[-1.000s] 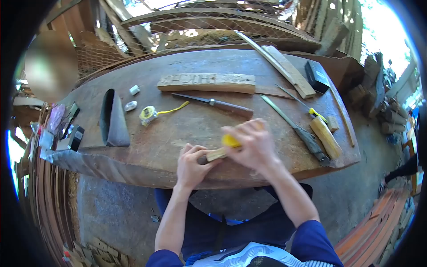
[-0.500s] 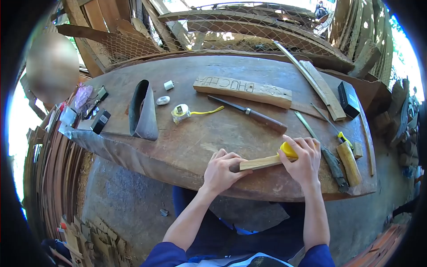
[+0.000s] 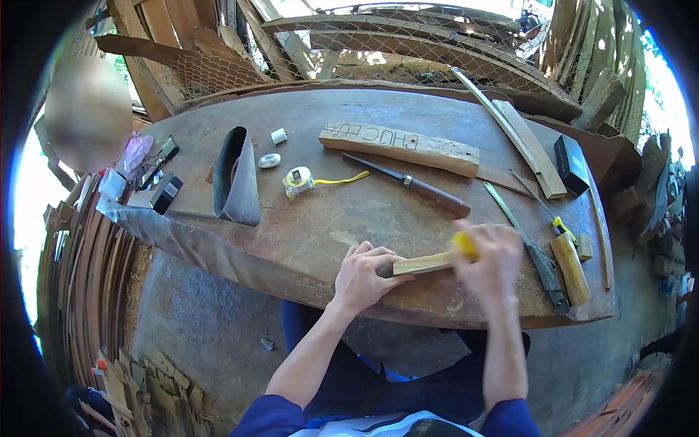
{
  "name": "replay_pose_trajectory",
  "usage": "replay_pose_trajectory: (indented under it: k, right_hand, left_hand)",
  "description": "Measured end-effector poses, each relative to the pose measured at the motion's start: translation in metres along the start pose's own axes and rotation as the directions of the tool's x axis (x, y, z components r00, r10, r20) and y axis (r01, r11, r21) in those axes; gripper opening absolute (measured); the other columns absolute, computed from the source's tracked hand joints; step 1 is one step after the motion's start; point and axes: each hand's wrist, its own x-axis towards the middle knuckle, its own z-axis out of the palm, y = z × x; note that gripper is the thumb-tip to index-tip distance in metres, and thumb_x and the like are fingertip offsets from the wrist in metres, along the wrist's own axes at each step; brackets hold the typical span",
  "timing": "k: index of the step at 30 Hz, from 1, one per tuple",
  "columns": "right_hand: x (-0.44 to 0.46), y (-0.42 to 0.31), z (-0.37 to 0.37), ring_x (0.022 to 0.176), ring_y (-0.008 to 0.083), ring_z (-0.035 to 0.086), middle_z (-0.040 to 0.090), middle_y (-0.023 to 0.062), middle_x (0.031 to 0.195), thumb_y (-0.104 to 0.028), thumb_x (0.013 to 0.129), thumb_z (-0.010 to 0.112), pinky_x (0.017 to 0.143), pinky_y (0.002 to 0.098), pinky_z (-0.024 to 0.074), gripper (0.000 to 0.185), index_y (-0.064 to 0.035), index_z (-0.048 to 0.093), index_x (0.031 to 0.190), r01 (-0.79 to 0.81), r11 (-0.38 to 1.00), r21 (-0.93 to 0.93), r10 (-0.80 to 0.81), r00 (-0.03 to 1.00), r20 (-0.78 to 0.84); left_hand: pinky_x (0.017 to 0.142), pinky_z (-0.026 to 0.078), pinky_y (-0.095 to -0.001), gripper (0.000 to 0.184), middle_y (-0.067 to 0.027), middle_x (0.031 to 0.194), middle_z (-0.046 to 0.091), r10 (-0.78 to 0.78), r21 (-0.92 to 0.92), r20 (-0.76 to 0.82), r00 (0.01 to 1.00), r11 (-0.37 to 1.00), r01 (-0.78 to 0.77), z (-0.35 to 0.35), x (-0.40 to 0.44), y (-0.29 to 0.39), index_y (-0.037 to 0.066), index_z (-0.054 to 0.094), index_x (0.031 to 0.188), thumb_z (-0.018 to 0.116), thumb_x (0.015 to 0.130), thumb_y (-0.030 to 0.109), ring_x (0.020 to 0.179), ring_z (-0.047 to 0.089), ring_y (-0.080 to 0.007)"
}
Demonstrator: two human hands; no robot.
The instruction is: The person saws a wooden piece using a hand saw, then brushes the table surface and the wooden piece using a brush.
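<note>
- Wooden strip (image 3: 424,264): sits between both hands, near the near edge of the tabletop (image 3: 306,251); hard to tell whether resting on it.
- Held at the left end by the left hand (image 3: 364,278), with fingers closed on the far side and thumb on the near side; shows a dark rounded bit there, too small to tell whether part of the strip.
- Met toward the right end by the blurred right hand (image 3: 489,256), with fingers curled round a yellow object (image 3: 464,247); cannot tell how hard pressed.
- Looks light, stiff and dry, with little give; probably not slippery nor easily broken, but perhaps splintery along the edges.
- Best taken by the long sides close to the left end, thumb opposite fingers, well clear of the yellow object.
- Backed, farther across, by a knife-like tool (image 3: 437,198) and a tape measure (image 3: 297,182) with a yellow tail.
- Followed, beyond these, by a letter-marked wooden block (image 3: 400,148), then by wire mesh (image 3: 226,74) past the far edge.
</note>
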Motion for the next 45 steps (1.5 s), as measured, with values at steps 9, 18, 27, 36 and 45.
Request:
replay_pose_trajectory:
  k: [9, 18, 27, 36, 45]
  right_hand:
    - [-0.003, -0.004, 0.007, 0.108, 0.0259, 0.072, 0.081, 0.0051, 0.106, -0.041, 0.093, 0.083, 0.118, 0.0512, 0.0409, 0.04, -0.0165, 0.084, 0.124, 0.093, 0.991, 0.098, -0.093, 0.996, 0.0]
    - [-0.005, -0.078, 0.026, 0.109, 0.0253, 0.073, 0.082, 0.0048, 0.107, -0.04, 0.092, 0.082, 0.119, 0.0511, 0.0401, 0.039, -0.0203, 0.084, 0.125, 0.193, 0.952, 0.238, -0.2, 0.98, 0.004]
    - [-0.001, -0.022, 0.007, 0.11, 0.024, 0.073, 0.081, 0.0046, 0.105, -0.037, 0.088, 0.082, 0.117, 0.0464, 0.0423, 0.033, -0.0174, 0.085, 0.115, 0.08, 0.989, 0.123, -0.08, 0.997, -0.003]
    - [0.003, -0.001, 0.002, 0.108, 0.0232, 0.075, 0.082, 0.0057, 0.107, -0.038, 0.091, 0.081, 0.118, 0.0479, 0.0432, 0.034, -0.0202, 0.085, 0.121, 0.124, 0.986, 0.107, -0.13, 0.99, 0.046]
    - [-0.016, -0.08, 0.019, 0.108, 0.0239, 0.072, 0.08, 0.0047, 0.107, -0.036, 0.086, 0.087, 0.121, 0.0508, 0.0414, 0.046, -0.0207, 0.084, 0.13, 0.211, 0.93, 0.302, -0.218, 0.976, -0.008]
  left_hand:
    - [0.096, 0.057, -0.0393, 0.031, 0.0034, 0.102, 0.082, -0.009, -0.009, -0.004, 1.0, 1.0, 0.009, -0.006, -0.001, 0.004, 0.017, 0.088, 0.1, 0.098, 0.078, 0.036, 0.094, 0.069, -0.0221]
    - [0.097, 0.057, -0.0404, 0.031, 0.0025, 0.104, 0.082, -0.011, 0.005, -0.038, 0.999, 1.0, 0.011, 0.001, -0.008, -0.014, 0.017, 0.087, 0.102, 0.094, 0.081, 0.038, 0.094, 0.068, -0.0241]
    - [0.1, 0.057, -0.0398, 0.035, 0.0044, 0.106, 0.081, -0.004, -0.003, 0.05, 0.999, 1.0, 0.004, -0.004, 0.0, 0.002, 0.018, 0.087, 0.102, 0.093, 0.084, 0.047, 0.099, 0.069, -0.0226]
    - [0.094, 0.058, -0.0379, 0.033, 0.0021, 0.103, 0.081, 0.04, -0.007, 0.023, 0.999, 0.999, -0.04, -0.007, -0.001, 0.004, 0.012, 0.086, 0.098, 0.097, 0.082, 0.04, 0.094, 0.069, -0.0213]
    - [0.095, 0.057, -0.0414, 0.029, 0.0013, 0.101, 0.08, 0.095, 0.024, -0.043, 0.995, 0.995, -0.094, -0.004, -0.009, -0.016, 0.016, 0.088, 0.101, 0.094, 0.08, 0.034, 0.095, 0.07, -0.0244]
